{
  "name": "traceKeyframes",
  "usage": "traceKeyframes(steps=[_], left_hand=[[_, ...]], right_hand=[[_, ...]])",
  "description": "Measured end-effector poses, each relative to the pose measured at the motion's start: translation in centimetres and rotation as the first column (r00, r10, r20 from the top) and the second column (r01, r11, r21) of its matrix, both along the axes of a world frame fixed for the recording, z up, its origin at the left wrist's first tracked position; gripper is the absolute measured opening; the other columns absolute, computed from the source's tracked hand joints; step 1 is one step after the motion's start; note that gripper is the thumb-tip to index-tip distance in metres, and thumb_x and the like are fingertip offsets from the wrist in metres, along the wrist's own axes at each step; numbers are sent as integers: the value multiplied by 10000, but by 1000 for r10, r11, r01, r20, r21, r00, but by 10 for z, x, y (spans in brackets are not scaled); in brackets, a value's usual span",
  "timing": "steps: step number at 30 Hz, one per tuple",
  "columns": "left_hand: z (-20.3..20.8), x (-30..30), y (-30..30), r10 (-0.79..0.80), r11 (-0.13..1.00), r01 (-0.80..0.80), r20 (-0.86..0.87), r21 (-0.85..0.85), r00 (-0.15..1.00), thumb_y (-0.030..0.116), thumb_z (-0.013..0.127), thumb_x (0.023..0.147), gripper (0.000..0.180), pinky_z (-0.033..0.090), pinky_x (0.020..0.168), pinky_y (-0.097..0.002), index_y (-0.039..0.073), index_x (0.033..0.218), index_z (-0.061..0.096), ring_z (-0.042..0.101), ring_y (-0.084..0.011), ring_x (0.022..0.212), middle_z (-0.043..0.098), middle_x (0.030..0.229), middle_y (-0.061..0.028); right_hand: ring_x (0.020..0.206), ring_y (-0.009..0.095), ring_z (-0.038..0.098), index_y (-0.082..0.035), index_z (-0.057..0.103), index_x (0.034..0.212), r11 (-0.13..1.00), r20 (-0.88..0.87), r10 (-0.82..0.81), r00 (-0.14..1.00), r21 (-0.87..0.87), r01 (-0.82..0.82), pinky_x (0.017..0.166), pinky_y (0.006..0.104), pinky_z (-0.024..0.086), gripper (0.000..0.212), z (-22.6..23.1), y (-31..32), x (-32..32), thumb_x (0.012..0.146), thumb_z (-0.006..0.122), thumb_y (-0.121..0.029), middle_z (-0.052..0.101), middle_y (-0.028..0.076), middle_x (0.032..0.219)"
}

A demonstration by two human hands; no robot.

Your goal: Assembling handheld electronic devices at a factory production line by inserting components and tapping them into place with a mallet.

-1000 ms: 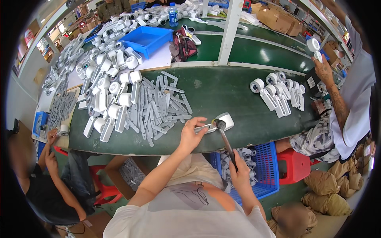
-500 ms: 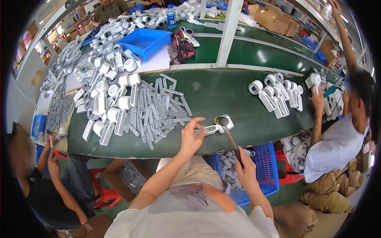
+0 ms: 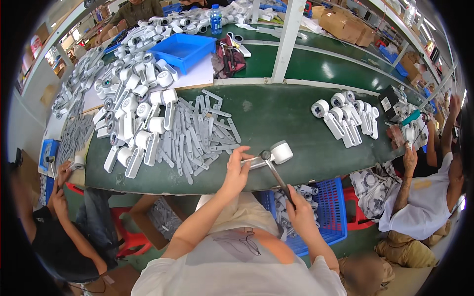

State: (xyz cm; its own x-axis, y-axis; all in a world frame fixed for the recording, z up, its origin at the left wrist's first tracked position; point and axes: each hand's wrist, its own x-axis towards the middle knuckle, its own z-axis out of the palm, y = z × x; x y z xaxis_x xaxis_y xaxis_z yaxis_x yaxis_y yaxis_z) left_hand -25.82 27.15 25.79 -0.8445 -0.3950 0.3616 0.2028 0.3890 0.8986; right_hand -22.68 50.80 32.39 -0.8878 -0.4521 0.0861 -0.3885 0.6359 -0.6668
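A white handheld device [image 3: 282,152], with a drum-shaped head and a long handle, lies on the green bench in front of me. My left hand [image 3: 237,173] pinches its handle end, the fingers partly covering it. In my right hand [image 3: 300,213] is a hammer [image 3: 279,177], gripped by its dark handle. The round hammer head sits over the device's handle, close to the drum; whether it touches cannot be made out. Left of my left hand spreads a pile of flat grey strips [image 3: 190,143].
Similar white devices are heaped at left [image 3: 129,123], and a smaller group [image 3: 345,121] lies at right. A blue tray [image 3: 182,52] and a bottle [image 3: 216,19] stand behind. Below the bench edge is a blue basket [image 3: 333,209] of parts. Co-workers sit on both sides.
The hammer head has shifted left along the device, off the drum end and onto the handle. The device's drum now shows more fully. The right-hand co-worker has lowered a raised arm.
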Motion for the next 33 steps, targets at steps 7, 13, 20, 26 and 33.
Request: traceKeyframes(steps=[7,13,20,26,33], left_hand=[[12,17,-15,11,946,-33,-72,-322,997,105,707,774,221,471,680,-341,21,976,675,553,-268,818,610,852,-119],[14,18,-18,-42,910,-24,-150,-414,988,67,747,714,317,467,676,-369,1,1011,656,542,-294,790,598,839,-130],[15,10,-20,-77,945,58,-48,-320,996,64,757,693,258,462,654,-384,-16,903,631,535,-317,783,596,830,-145],[14,8,-21,-118,936,86,-74,-343,990,49,751,692,258,460,660,-381,-13,905,619,534,-322,781,588,820,-148],[11,7,-20,-111,928,62,-115,-366,987,46,750,695,260,458,655,-387,-11,910,614,531,-322,772,580,818,-149]], right_hand=[[664,391,590,-57,481,1306,997,-166,31,986,-70,-43,578,457,473,478,-14,0,-9,838,575,-45,570,191,775],[657,393,589,-51,475,1309,997,-166,41,985,-57,-52,569,458,474,484,-13,-1,-7,835,570,-33,570,203,770],[669,383,595,-56,467,1317,998,-150,45,988,-39,-51,562,453,477,488,-1,-1,-7,841,571,-35,574,197,792],[679,374,600,-44,480,1305,992,-248,47,968,-100,-73,575,441,482,468,-18,-5,0,847,576,-34,573,184,793],[711,389,605,-44,464,1313,976,-163,11,986,-213,-46,616,454,485,463,-6,-4,4,861,563,-49,583,214,840]])
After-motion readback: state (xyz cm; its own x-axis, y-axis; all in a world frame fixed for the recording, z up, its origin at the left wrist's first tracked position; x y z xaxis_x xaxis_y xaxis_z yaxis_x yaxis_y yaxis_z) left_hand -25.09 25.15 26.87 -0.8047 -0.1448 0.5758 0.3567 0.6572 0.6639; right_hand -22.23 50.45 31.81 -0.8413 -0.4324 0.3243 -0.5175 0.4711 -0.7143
